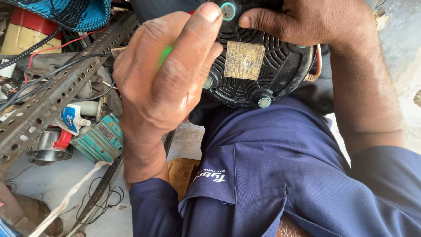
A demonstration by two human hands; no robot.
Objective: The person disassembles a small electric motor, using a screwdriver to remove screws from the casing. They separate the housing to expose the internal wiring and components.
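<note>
- Against the person's lap rests a round black motor (258, 66), its ribbed back face and square brass plate (244, 60) turned up.
- Left hand (169, 74) is closed around a green-handled tool (165, 55) just left of the motor, thumb by its rim.
- Right hand (315, 19) grips the motor's top edge, fingers curled over it.
- Left of the motor: a perforated steel angle bar (52, 96), a teal metal block (98, 140), wires.

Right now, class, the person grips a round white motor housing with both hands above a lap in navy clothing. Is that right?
Not quite. The head view shows the motor housing is black, not white. The left hand and right hand do grip it above the navy clothing.
</note>
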